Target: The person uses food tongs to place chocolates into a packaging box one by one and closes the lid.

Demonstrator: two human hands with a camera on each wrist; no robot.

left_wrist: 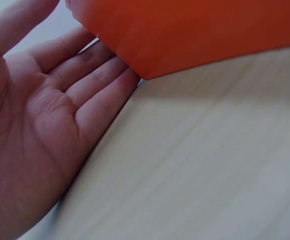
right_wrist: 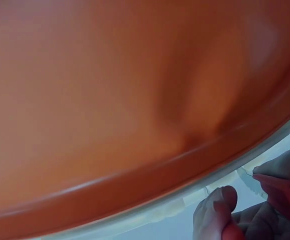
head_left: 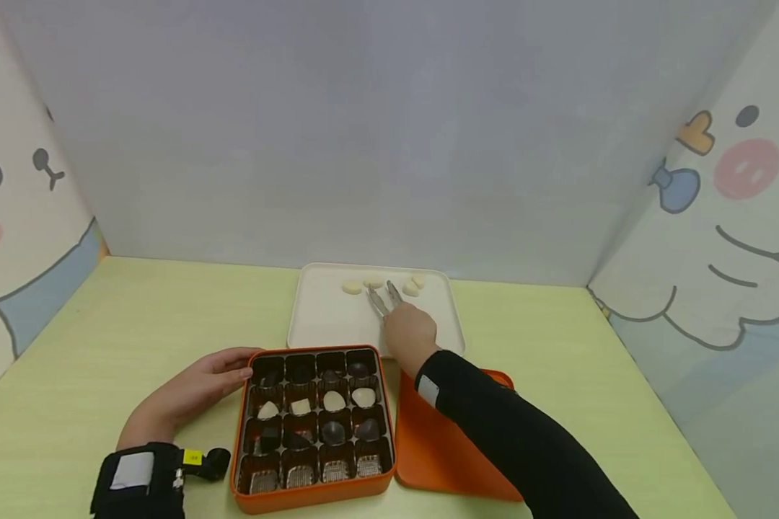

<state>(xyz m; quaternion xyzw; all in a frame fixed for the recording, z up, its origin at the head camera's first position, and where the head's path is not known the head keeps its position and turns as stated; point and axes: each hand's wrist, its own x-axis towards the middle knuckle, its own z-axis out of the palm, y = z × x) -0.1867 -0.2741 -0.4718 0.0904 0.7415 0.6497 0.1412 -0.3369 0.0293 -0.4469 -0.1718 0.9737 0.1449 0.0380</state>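
Observation:
A divided orange box [head_left: 311, 497] stands at the front, its dark tray holding dark chocolate-like pieces [head_left: 333, 432] in its first and third rows from the back and white pieces [head_left: 363, 397] in its second. My left hand [head_left: 201, 382] holds the box's far left corner, thumb at the left rim and fingers reaching behind the corner [left_wrist: 75, 80]. Over the white tray [head_left: 318, 310], my right hand [head_left: 410, 333] grips metal tongs [head_left: 378, 303], seen with red handles in the right wrist view. The tong tips are apart, close to a flat white piece [head_left: 373, 282].
More pale pieces lie along the tray's back, one on the left [head_left: 351, 287] and two on the right [head_left: 411, 288]. An orange lid [head_left: 441, 454] lies right of the box, under my right forearm. A grey wall [head_left: 389, 144] rises behind the light yellow table [head_left: 188, 310].

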